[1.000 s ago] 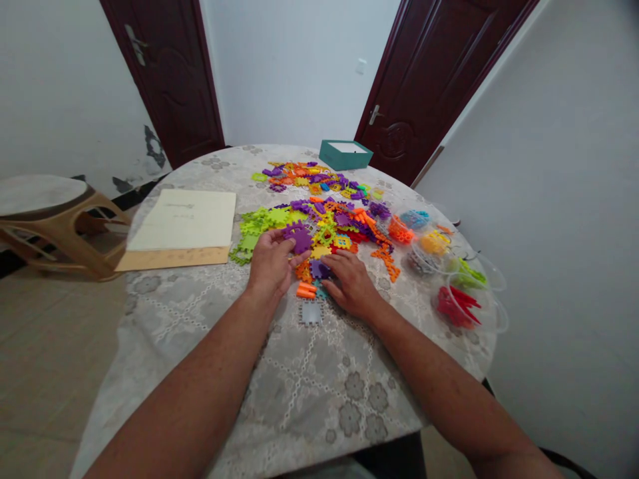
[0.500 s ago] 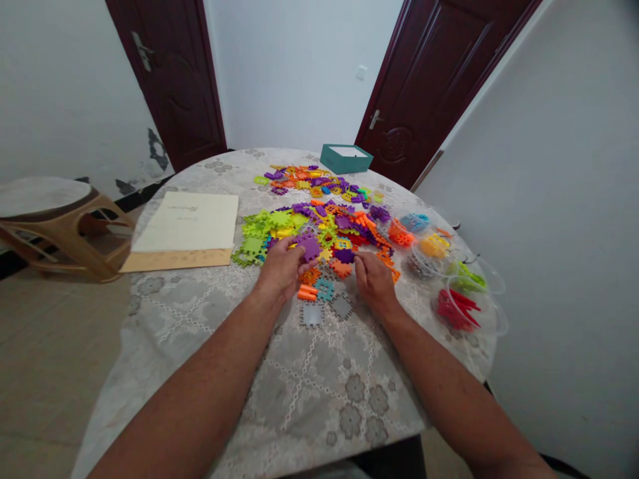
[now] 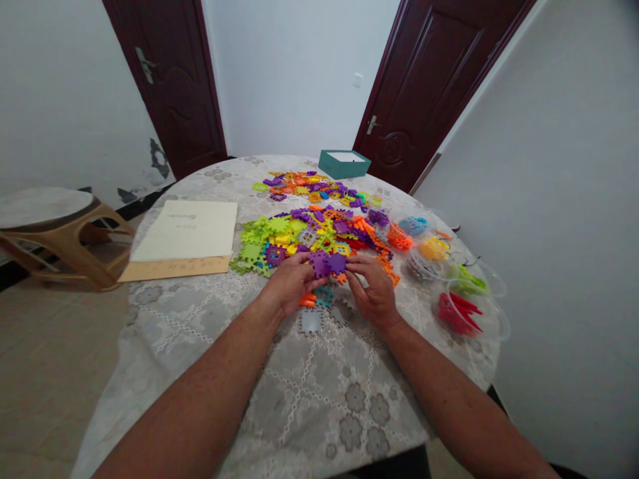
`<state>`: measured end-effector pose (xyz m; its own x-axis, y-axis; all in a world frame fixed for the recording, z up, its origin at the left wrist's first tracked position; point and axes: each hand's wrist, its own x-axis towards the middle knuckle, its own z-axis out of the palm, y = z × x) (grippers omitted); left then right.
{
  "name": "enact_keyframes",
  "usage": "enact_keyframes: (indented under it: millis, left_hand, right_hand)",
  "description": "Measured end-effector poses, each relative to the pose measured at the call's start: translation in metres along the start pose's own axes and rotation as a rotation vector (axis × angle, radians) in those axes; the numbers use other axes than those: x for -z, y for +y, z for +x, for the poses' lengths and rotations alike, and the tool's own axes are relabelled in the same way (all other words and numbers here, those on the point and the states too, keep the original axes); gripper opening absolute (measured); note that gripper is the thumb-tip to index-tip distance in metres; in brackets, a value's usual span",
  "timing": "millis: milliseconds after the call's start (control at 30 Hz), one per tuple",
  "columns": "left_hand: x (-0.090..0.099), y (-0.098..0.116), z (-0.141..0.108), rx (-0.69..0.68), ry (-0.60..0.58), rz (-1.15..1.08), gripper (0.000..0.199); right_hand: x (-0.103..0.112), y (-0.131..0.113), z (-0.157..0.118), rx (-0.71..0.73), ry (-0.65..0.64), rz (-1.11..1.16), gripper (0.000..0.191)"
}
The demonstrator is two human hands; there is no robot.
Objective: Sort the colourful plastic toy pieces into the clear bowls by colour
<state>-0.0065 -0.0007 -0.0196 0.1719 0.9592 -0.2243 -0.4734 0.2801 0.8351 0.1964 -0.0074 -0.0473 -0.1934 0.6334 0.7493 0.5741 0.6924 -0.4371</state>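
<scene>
My left hand [image 3: 293, 282] is closed on a purple square building tile [image 3: 318, 265] with notched edges. Between the fingers of my right hand [image 3: 372, 287] is a darker purple tile [image 3: 337, 263]. The two tiles meet edge to edge over the front of the pile; whether they are locked together I cannot tell. Just below lie a grey tile [image 3: 311, 320], another grey tile [image 3: 341, 311], a teal frame tile [image 3: 324, 296] and an orange piece [image 3: 308, 301] partly behind my left hand. Green tiles [image 3: 253, 253] heap up beyond my left hand.
A second group of mixed pieces [image 3: 304, 183] lies farther back, before a teal box [image 3: 344, 163]. Clear tubs on the right hold sorted pieces, among them red ones [image 3: 458, 313] and yellow ones [image 3: 433, 249]. Paper [image 3: 187, 229] lies at left; a stool [image 3: 60, 233] stands beyond the table.
My right hand has moved left and raised the darker purple tile against the one in my left hand. The tiles were apart before. The view has shifted slightly.
</scene>
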Motion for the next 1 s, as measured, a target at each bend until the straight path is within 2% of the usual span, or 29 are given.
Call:
enact_keyframes:
  millis: [100,200,500,567,633,733,867,1000]
  left_hand:
    - [-0.001,0.000,-0.002,-0.003,-0.063,-0.015,0.039]
    - [-0.001,0.000,-0.004,-0.018,-0.072,-0.011,0.038]
    - [-0.002,-0.002,-0.005,-0.024,-0.070,0.055,0.040]
    - [-0.001,-0.002,-0.004,-0.040,-0.091,0.059,0.037]
    - [-0.001,-0.001,-0.005,-0.065,-0.110,0.098,0.038]
    - [0.000,0.001,-0.008,-0.094,-0.145,0.252,0.041]
    - [0.001,0.000,-0.012,-0.102,-0.230,0.398,0.044]
    - [0.001,-0.003,-0.009,-0.067,-0.157,0.466,0.048]
  right_hand:
    - [-0.007,-0.003,-0.002,0.071,-0.059,0.005,0.018]
    - [-0.012,-0.003,-0.003,0.115,-0.114,-0.002,0.020]
    - [-0.012,-0.006,-0.003,0.126,-0.161,-0.003,0.023]
    - [-0.012,-0.008,-0.003,0.010,-0.117,0.065,0.032]
    - [-0.013,-0.010,-0.003,-0.199,-0.076,0.183,0.044]
    - [-0.013,-0.009,0.000,-0.457,-0.143,0.379,0.046]
    - [-0.007,-0.010,0.006,-0.562,-0.253,0.493,0.027]
    - [0.015,-0.008,0.024,-0.584,-0.305,0.386,0.021]
